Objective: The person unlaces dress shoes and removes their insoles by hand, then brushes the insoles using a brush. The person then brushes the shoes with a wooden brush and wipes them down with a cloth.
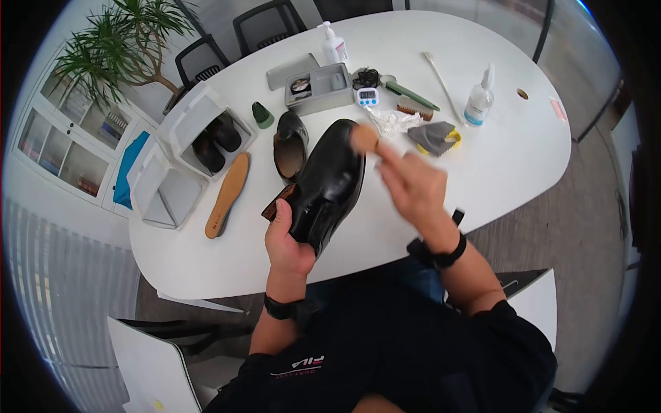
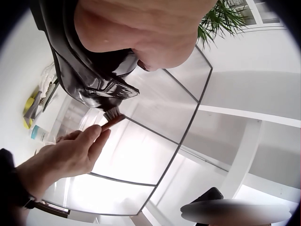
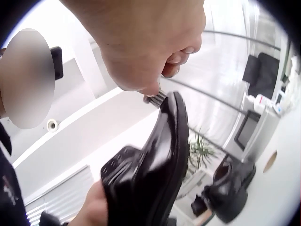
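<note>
A glossy black shoe (image 1: 329,179) is held up over the table by the left hand (image 1: 289,244), its thumb against the heel side. The right hand (image 1: 416,186) pinches a small wooden brush (image 1: 364,139) at the toe; both are blurred in the head view. In the left wrist view the bristles of the brush (image 2: 113,114) touch the shoe (image 2: 89,75), with the right hand (image 2: 70,153) gripping its wooden back. The right wrist view has the bristles (image 3: 157,98) against the toe of the shoe (image 3: 157,160), below the right hand (image 3: 155,47).
On the white table (image 1: 482,179) lie a second black shoe (image 1: 290,148), a tan insole (image 1: 228,195), a green brush (image 1: 261,115), a grey box (image 1: 318,100), a timer (image 1: 368,96), a grey cloth (image 1: 434,136) and a spray bottle (image 1: 479,103). An open shoe box (image 1: 184,148) holds dark shoes.
</note>
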{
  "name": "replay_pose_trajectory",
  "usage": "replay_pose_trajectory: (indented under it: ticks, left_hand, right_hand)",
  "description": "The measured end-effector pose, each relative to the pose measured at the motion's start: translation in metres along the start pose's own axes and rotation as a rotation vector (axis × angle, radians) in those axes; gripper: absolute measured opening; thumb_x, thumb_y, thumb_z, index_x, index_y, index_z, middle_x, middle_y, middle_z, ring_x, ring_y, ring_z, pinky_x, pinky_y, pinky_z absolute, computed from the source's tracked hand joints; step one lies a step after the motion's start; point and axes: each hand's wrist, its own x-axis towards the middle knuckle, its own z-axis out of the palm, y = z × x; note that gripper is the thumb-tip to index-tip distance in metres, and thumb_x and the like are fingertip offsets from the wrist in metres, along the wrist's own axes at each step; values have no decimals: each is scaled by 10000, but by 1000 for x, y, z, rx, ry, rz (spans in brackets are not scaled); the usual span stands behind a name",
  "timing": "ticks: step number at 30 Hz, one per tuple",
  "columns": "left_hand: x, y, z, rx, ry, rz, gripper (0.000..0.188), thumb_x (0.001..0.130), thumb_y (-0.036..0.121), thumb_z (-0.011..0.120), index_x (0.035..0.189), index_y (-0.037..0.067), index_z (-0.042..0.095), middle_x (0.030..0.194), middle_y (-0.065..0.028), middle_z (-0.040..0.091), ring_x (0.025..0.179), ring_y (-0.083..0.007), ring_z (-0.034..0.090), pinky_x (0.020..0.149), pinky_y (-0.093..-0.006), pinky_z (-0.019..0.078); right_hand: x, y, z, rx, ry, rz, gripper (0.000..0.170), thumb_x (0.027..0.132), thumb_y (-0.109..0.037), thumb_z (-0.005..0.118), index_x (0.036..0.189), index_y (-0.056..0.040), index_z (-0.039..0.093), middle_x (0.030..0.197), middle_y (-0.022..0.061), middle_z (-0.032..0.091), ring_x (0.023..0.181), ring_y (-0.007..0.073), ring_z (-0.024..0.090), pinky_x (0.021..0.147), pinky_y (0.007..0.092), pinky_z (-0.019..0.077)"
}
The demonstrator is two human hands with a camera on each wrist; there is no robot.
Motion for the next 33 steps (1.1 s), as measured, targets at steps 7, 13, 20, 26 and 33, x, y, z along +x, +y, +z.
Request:
replay_pose_trajectory:
  ticks: [7, 13, 20, 26, 33]
  left_hand:
    - [-2, 7, 7, -27, -74, 19, 526, 1116, 414, 475, 1438, 2, 532, 1418, -188, 629, 1275, -363, 636, 1098, -512, 515]
    - [7, 18, 8, -226, -32, -36, 507, 1115, 419, 468, 1434, 33, 548, 1443, -182, 622, 1286, -381, 625, 1122, -545, 489]
    - [4, 7, 8, -7, -61, -34, 520, 1124, 409, 449, 1458, 17, 522, 1459, -188, 605, 1303, -382, 613, 1124, -525, 490]
    - [6, 10, 27, -101, -29, -69, 520, 1124, 407, 450, 1455, 12, 524, 1457, -175, 606, 1297, -379, 617, 1133, -523, 483]
    - [35, 16, 10, -269, -18, -34, 518, 1132, 417, 410, 1436, 22, 550, 1418, -180, 635, 1291, -374, 621, 1139, -531, 475]
  right_hand:
    - [8, -3, -4, 475, -153, 595, 427, 976, -187, 761, 1371, -44, 689, 914, 66, 734, 807, 80, 594, 757, 250, 496]
    - [-42, -13, 15, 402, -122, 319, 393, 924, -157, 788, 1303, -73, 730, 774, 121, 676, 664, 250, 673, 639, 320, 529]
    - [57, 5, -9, 307, -184, 411, 376, 946, -189, 770, 1296, -60, 726, 948, 154, 762, 767, 215, 703, 709, 312, 541]
    - [12, -3, 17, 273, 2, 305, 375, 923, -183, 780, 1280, -78, 732, 839, 135, 716, 689, 289, 694, 628, 361, 534]
    - [-68, -30, 16, 314, -144, 34, 421, 862, -123, 816, 1275, -99, 741, 686, 73, 592, 540, 231, 593, 489, 369, 450]
